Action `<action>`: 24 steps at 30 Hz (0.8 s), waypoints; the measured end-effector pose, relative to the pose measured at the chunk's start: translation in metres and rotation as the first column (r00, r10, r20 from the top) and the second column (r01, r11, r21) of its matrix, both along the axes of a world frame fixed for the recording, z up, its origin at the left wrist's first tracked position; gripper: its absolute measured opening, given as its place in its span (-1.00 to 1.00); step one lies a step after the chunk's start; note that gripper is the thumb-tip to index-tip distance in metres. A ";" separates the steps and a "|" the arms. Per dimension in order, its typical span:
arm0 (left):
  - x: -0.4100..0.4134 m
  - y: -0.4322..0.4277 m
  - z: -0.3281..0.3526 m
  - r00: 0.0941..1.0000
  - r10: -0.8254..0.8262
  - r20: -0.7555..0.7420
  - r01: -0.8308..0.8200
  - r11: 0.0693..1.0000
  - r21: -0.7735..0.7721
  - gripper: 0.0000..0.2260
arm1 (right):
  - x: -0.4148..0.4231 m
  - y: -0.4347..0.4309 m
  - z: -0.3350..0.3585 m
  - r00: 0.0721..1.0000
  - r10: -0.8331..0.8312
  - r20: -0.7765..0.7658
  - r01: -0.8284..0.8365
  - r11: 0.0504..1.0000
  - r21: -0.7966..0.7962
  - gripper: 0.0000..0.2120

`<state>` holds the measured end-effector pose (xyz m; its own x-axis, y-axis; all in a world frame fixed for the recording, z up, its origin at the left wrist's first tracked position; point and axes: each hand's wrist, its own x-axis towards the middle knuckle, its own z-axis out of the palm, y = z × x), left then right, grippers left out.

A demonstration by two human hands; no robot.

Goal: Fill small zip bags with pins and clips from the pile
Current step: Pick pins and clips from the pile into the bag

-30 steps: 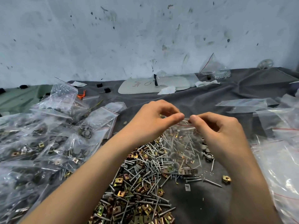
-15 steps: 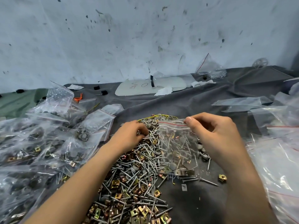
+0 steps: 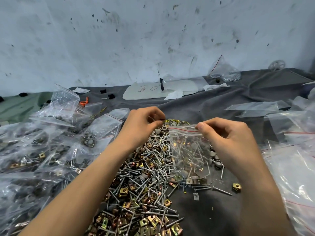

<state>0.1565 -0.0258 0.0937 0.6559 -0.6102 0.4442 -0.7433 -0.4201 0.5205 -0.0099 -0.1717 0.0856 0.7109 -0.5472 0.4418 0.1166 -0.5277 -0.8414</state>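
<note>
Pile (image 3: pixel 141 193) of screws and clips covers the near cloth (image 3: pixel 204 212). Over its right side the right hand (image 3: pixel 228 138) pinches the zip bag (image 3: pixel 189 150) by its top edge. Apart from it, the left hand (image 3: pixel 139 128) curls at the pile's far edge; whether it holds anything is unclear.

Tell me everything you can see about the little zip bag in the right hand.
The small zip bag is clear, thin plastic with a red line along its zip top. The right hand pinches its top right corner, so it hangs upright, its bottom reaching the right edge of the pile. Silver pins, gold clips and grey caps show inside. The left hand does not touch it.
</note>
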 end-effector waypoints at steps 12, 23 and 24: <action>0.011 0.003 -0.030 0.984 0.105 0.146 -0.169 0.817 0.551 -0.85 | 0.000 0.001 0.002 1.000 0.016 -0.010 -0.016 1.000 -0.020 -0.86; -0.009 -0.003 0.003 0.998 -0.014 -0.058 0.004 0.986 -0.166 -0.91 | 0.000 -0.001 0.001 1.000 0.013 -0.010 -0.013 1.000 -0.015 -0.86; -0.017 -0.005 0.012 0.992 -0.096 -0.077 0.077 0.974 -0.215 -0.93 | 0.001 0.000 0.001 1.000 0.015 -0.008 -0.015 1.000 -0.012 -0.86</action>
<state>0.1399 -0.0311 0.1058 0.6463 -0.5646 0.5134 -0.7205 -0.2299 0.6542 -0.0090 -0.1718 0.0869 0.7224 -0.5316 0.4421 0.1175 -0.5357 -0.8362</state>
